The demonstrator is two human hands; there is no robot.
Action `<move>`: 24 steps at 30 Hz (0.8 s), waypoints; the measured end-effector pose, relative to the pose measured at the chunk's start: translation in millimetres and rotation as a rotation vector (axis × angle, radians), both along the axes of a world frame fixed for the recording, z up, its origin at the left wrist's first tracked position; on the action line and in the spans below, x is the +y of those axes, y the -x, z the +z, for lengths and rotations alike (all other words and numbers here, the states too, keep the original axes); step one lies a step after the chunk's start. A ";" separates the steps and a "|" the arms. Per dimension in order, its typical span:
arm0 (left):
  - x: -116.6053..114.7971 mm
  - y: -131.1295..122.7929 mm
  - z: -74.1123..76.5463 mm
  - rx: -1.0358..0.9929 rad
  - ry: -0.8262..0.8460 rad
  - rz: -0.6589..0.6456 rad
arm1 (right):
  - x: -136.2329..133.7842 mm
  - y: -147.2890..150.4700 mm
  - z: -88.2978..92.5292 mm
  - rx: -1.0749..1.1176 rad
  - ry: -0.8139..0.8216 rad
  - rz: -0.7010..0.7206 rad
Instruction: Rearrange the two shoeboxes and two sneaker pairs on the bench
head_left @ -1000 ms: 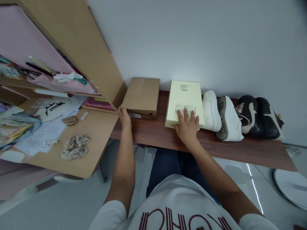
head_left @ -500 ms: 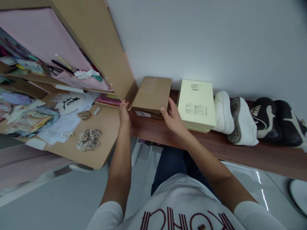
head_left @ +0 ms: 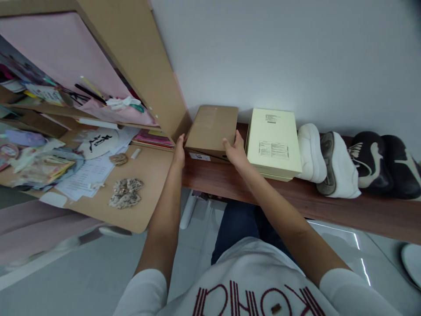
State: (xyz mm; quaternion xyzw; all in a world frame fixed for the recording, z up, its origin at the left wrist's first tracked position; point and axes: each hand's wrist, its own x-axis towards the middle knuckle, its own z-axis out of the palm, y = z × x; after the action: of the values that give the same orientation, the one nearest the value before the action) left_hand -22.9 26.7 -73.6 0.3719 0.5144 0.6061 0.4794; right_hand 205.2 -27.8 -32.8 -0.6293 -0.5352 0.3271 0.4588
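A closed brown cardboard box (head_left: 213, 129) rests on the dark wooden shelf, its white label facing me. Pressed along its left side is my left hand (head_left: 179, 151), fingers pointing up beside the edge. My right hand (head_left: 236, 150) grips the box's front right corner, with the thumb at the front and the fingers along the right side. Just right of that hand stands a pale yellow box (head_left: 273, 140) with printed text on its lid; a narrow gap separates the two boxes.
White shoes (head_left: 338, 166) and black shoes (head_left: 371, 160) line the wooden shelf (head_left: 329, 204) to the right. At left a desk (head_left: 149, 175) holds a patterned bow (head_left: 126, 193), papers and a white cap (head_left: 98, 142). A tan panel (head_left: 158, 66) rises beside the brown box.
My left hand has come in against the box's left side, and my right hand has closed onto its right corner. The box now sits slightly straighter. The view has shifted a little.
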 end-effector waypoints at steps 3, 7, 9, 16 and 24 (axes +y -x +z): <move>0.6 1.3 -4.5 -0.007 -0.005 -0.017 | 4.3 2.9 -1.6 0.001 0.023 -0.013; 2.8 4.9 -6.4 -0.007 -0.006 -0.026 | 10.2 6.0 2.9 0.017 0.065 -0.047; 3.9 5.9 -6.1 -0.006 -0.002 -0.027 | 12.8 6.9 5.2 0.002 0.092 -0.050; 2.4 4.7 -6.5 -0.030 0.029 -0.135 | 22.6 7.7 -3.8 0.039 0.112 -0.083; 7.0 5.0 -8.4 -0.020 0.005 -0.176 | 28.5 5.4 -13.9 0.058 0.116 -0.108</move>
State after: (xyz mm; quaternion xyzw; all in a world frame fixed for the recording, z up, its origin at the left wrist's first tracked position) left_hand -27.9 33.7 -82.0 0.4083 0.4764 0.5639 0.5370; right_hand 199.8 0.7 -46.6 -0.6730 -0.4671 0.3505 0.4541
